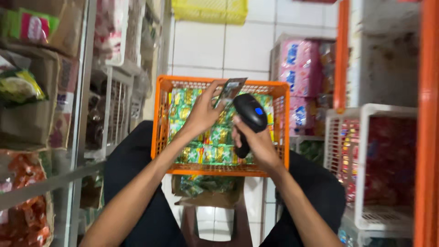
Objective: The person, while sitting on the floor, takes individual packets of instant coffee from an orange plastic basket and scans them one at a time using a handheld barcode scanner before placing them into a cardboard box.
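- White floor tiles underfoot, stocked shelves at both sides, as I view it.
- Orange crate rests across the knees, filled with green packets.
- Left hand pinches a small dark sachet, flat and glossy, above the crate.
- Right hand grips a black barcode scanner, its head just beside the sachet.

A small dark sachet is held tilted beside a black handheld scanner.
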